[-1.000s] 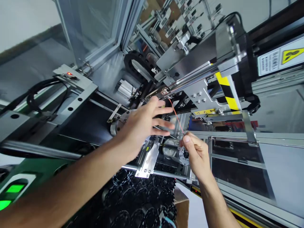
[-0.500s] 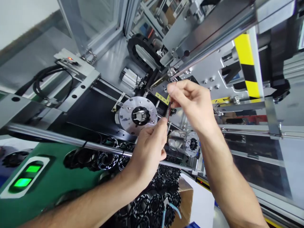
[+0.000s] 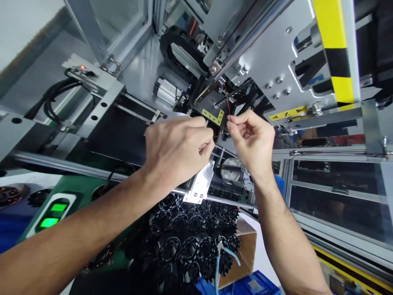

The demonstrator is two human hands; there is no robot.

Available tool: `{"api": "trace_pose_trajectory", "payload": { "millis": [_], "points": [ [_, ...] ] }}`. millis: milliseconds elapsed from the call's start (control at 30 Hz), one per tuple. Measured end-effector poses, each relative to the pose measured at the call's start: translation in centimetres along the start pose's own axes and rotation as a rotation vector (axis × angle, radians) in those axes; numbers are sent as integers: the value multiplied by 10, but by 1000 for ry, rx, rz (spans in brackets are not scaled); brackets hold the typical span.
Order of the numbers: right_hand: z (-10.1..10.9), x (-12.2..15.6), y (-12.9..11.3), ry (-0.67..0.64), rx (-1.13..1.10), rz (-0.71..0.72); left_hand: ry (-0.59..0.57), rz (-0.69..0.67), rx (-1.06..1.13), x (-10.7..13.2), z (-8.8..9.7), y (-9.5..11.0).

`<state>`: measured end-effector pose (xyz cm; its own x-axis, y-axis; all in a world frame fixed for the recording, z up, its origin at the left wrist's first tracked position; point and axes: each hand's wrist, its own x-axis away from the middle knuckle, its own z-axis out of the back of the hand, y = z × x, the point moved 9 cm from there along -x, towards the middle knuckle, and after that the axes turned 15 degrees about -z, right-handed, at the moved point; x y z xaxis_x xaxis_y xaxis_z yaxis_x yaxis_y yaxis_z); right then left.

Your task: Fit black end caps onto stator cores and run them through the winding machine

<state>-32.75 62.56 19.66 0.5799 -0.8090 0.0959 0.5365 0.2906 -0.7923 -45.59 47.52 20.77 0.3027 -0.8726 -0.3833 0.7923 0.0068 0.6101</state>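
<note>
Wire [image 3: 227,101], thin and reddish, pinched in right hand [image 3: 253,141]; left hand [image 3: 179,151] curled fist-like. Can't tell left's contents.

Opening one: narrow gap between left hand [image 3: 179,147], curled, and right hand [image 3: 253,141]; taut-looking wire [image 3: 229,104] rises from the right fingertips along its upper side. Opening two: over the dark board [image 3: 119,137], between thin rods [image 3: 133,114] and front rail [image 3: 76,166]. Obstacles: metal panel [image 3: 260,61] and striped bar [image 3: 337,61], upper right; metal plate [image 3: 201,182] and cylinder [image 3: 233,176], beneath the gap.
</note>
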Motion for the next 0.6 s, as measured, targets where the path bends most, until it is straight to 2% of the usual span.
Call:
{"api": "trace_pose_trajectory", "payload": {
  "millis": [100,200,433,500,600],
  "points": [
    [-3,24,28,-5,-52,-117,-123,-109,-64,9,-28,16],
    [-11,42,47,-19,-100,-192,-214,-154,-173,14,-43,24],
    [-28,45,78,-30,-135,-231,-377,-101,-320,8,-62,24],
    [-30,44,88,-35,-165,-243,-399,-92,-325,8,-65,23],
    [-38,43,96,-113,-231,-266,-382,-77,-299,8,-66,21]
  ]
}}
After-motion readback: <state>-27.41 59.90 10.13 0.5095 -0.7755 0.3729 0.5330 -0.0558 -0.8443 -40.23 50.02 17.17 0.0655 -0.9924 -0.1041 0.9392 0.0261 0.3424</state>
